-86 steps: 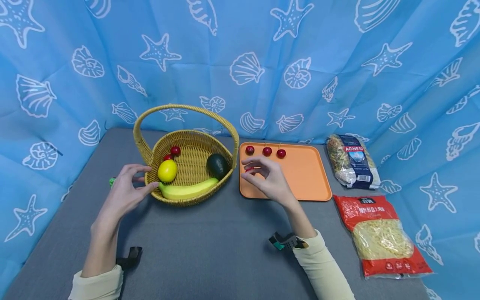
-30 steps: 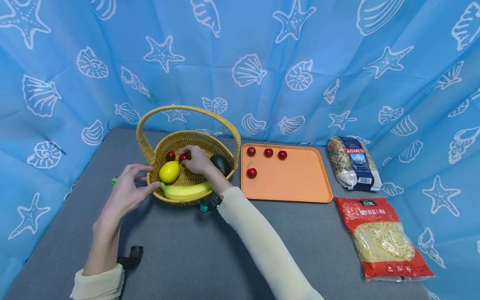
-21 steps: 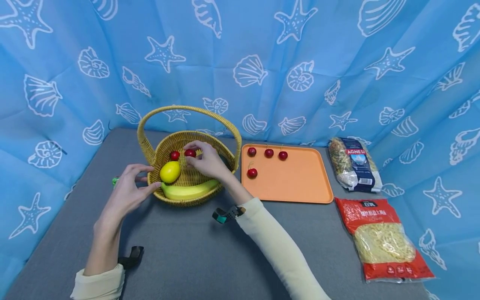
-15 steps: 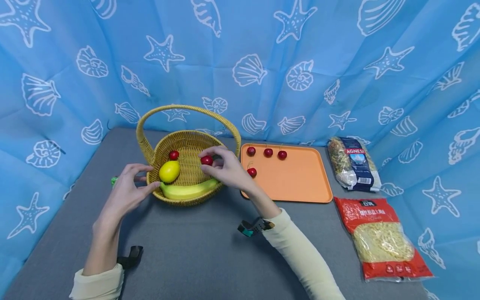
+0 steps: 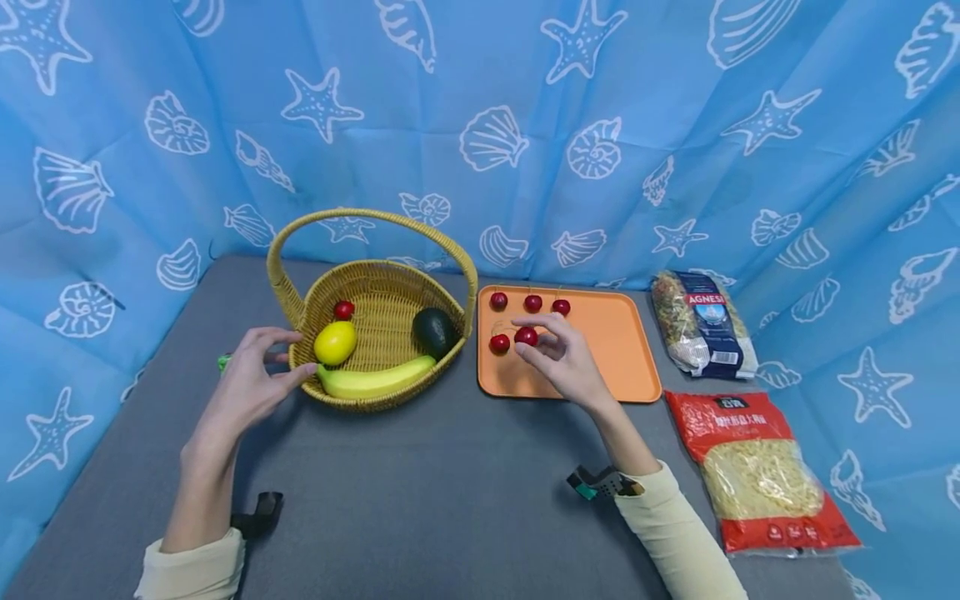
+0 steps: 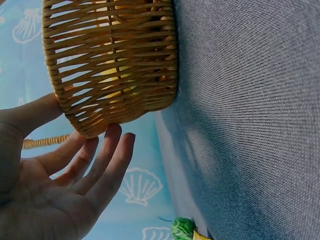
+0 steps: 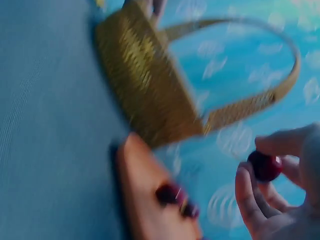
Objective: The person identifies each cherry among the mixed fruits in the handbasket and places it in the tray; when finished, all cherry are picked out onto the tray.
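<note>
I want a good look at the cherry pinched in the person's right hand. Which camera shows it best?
The head view: the cherry sits sharp between the right hand's fingertips, above the orange tray. The right wrist view shows it closer but blurred. The left wrist view shows only the basket and left hand.

The left hand is lying out in front with its fingers loose and a bit spread, holding nothing. The right hand is reaching forward, arm stretched out. Its thumb and fingertips are curling in and pinching something small. Both arms are wearing pale sleeves.
</note>
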`<state>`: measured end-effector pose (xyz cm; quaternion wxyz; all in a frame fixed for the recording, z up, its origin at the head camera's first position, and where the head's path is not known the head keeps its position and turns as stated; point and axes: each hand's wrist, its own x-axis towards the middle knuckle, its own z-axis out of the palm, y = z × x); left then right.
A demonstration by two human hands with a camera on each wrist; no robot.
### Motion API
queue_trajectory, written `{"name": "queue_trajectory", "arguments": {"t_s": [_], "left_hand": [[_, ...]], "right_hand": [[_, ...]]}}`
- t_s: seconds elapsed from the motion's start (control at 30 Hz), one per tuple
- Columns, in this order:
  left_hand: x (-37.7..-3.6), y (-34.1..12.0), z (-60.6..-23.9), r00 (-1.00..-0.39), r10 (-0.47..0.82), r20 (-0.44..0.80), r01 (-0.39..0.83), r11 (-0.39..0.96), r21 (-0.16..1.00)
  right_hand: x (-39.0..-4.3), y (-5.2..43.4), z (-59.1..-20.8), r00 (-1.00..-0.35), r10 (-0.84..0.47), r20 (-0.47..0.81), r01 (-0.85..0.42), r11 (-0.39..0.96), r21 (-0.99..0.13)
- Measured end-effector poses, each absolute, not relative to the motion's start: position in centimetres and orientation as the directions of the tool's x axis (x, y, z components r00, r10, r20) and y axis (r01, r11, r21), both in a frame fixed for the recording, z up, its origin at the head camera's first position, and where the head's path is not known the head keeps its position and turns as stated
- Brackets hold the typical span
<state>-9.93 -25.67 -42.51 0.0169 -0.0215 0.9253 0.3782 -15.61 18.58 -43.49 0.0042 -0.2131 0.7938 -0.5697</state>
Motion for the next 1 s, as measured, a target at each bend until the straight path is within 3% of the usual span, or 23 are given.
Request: {"name": "queue_trajectory", "arguments": {"t_s": [0.13, 0.4, 1.0], "left_hand": [[-9.9, -25.8, -42.6, -0.998, -0.029, -0.048, -0.054, 0.718, 0.694], [-10.0, -25.7, -42.6, -0.998, -0.031, -0.049, -0.056, 0.719, 0.693], [-10.1, -25.9, -42.8, -1.000, -0.011, -0.020, -0.022, 0.710, 0.704]], "right_hand": [[-17.1, 20.1, -46.0, -0.948, -0.253, 0.192, -0.288, 0.427, -0.857], [-18.3, 21.0, -48.8, -0.971, -0.207, 0.120, -0.225, 0.621, -0.751], [-17.9, 21.3, -47.5, -0.969, -0.226, 0.098, -0.219, 0.604, -0.766]]}}
